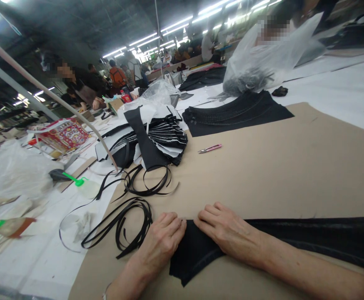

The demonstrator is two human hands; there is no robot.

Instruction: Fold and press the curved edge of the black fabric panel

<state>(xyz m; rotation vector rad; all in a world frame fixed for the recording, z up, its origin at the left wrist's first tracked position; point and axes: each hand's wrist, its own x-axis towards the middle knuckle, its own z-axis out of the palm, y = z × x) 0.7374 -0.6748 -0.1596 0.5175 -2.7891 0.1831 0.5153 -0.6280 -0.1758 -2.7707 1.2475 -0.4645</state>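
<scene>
A long black fabric piece (pixel 197 254) lies along the near side of the brown paper sheet (pixel 263 175) and runs off to the right. My left hand (pixel 163 237) is closed at its left end, with fingertips pinching the far edge. Just to the right, my right hand (pixel 225 229) has its fingers curled together on the same edge; the thumb is hidden. A small gap of fabric shows between the two hands. Coiled black strips (pixel 132 221) rest close to my left hand. Farther off lie pink thread snips (pixel 210 148).
A fanned stack of black and white pieces (pixel 166 137) and another black fabric piece (pixel 232 112) lie beyond. A clear plastic bag (pixel 247 62) stands behind. Green-capped bottles (pixel 88 187) are at left. A slanted pole (pixel 76 112) crosses the left side. Other people work in the background.
</scene>
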